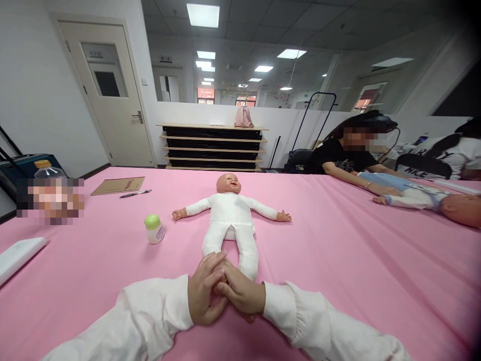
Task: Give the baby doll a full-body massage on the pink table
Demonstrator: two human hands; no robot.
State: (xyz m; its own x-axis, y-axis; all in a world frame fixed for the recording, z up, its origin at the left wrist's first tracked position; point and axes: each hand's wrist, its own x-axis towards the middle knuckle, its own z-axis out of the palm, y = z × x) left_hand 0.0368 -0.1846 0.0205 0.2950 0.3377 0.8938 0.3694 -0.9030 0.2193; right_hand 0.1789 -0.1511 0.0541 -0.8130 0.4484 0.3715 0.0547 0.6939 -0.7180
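Observation:
A baby doll with a white cloth body lies on its back on the pink-covered table, head away from me and arms stretched out to the sides. My left hand and my right hand come together at the lower end of its legs. Their fingers are closed around one of the doll's feet, which they mostly hide. The other leg runs down behind my right hand, so its foot is hard to see. To the left of the doll stands a small white jar with a green lid.
A brown notebook and a pen lie at the far left. A white box-like object sits by the left edge, near a bottle with a yellow cap. At right, a person handles another doll in blue and white.

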